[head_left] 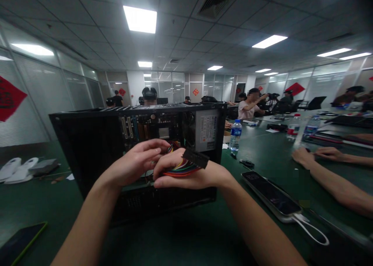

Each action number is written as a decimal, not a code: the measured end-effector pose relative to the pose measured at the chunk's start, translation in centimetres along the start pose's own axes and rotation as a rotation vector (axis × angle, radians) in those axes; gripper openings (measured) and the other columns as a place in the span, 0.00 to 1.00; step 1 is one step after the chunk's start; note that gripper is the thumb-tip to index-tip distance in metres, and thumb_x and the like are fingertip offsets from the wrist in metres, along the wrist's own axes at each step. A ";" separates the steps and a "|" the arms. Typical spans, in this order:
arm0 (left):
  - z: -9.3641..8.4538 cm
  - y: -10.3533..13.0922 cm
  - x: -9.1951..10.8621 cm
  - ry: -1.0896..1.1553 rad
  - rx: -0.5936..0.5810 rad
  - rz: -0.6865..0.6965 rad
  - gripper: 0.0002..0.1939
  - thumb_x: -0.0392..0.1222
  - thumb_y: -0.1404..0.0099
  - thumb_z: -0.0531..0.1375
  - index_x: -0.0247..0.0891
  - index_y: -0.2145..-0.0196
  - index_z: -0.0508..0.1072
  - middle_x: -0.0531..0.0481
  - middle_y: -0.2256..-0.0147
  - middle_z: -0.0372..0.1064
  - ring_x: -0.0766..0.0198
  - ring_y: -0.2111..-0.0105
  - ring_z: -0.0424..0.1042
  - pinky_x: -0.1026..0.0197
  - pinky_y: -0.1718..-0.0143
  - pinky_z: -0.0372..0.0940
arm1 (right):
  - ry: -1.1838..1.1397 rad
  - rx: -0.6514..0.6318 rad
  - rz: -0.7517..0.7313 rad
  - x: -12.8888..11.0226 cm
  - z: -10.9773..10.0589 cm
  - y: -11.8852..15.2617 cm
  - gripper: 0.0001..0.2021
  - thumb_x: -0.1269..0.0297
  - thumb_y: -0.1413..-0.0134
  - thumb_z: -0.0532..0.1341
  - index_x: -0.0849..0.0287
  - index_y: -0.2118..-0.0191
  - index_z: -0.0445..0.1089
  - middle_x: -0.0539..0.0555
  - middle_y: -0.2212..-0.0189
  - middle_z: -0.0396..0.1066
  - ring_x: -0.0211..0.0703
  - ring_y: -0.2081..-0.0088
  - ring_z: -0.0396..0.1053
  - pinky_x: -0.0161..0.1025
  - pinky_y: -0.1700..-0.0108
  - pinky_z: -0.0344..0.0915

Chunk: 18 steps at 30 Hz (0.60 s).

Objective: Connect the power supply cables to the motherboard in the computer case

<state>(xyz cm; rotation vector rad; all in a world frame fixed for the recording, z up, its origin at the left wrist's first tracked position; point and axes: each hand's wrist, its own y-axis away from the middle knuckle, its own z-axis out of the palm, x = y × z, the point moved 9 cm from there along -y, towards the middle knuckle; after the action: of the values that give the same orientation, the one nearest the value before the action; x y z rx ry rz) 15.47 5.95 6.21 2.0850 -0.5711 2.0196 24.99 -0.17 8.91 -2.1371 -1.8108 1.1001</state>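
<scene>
A black computer case (87,153) stands on the table with its side open toward me. Inside it show the motherboard (142,128) and the silver power supply (205,130) at upper right. My right hand (177,171) is closed around a bundle of multicoloured power cables (185,169). The bundle's wide black connector (196,157) lies over the back of this hand. Bent toward the same wires, my left hand (136,159) has its fingertips at the strands just above the right hand. Its grip is partly hidden. Both hands are in front of the case's lower middle.
At right lie a phone (271,194) with a white cable (313,231) and a small black connector (247,163). A water bottle (236,136) stands behind them. Another person's forearms (335,176) rest at the right. A green-edged tablet (21,242) and white slippers (19,169) are at left.
</scene>
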 end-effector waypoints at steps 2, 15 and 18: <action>0.6 0.7 0.5 -0.196 -0.062 0.012 0.19 0.48 0.40 0.68 0.42 0.52 0.78 0.46 0.49 0.77 0.49 0.48 0.75 0.56 0.50 0.71 | -0.140 0.051 0.041 0.3 -0.6 0.2 0.09 0.58 0.36 0.64 0.60 0.61 0.73 0.50 0.67 0.74 0.35 0.66 0.72 0.33 0.60 0.69; -0.7 0.6 -1.7 -0.629 -0.217 -0.056 0.18 0.49 0.39 0.65 0.43 0.52 0.78 0.48 0.53 0.78 0.52 0.52 0.76 0.56 0.50 0.68 | -0.069 0.599 0.132 4.6 -3.8 0.2 0.22 0.47 0.31 0.54 0.59 0.70 0.70 0.49 0.72 0.71 0.34 0.69 0.70 0.34 0.62 0.66; -1.6 -0.3 -4.7 -0.882 -0.291 -0.180 0.15 0.51 0.37 0.60 0.39 0.61 0.81 0.48 0.62 0.79 0.53 0.61 0.76 0.58 0.58 0.68 | -0.007 0.566 0.162 5.6 -3.7 0.2 0.20 0.51 0.31 0.55 0.59 0.69 0.71 0.50 0.71 0.72 0.35 0.69 0.70 0.34 0.62 0.65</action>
<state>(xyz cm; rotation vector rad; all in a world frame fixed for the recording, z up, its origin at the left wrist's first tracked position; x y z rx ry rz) 14.06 7.50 1.68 2.6254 -0.6989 0.7787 27.43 6.14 9.05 -1.9443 -1.1458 1.4422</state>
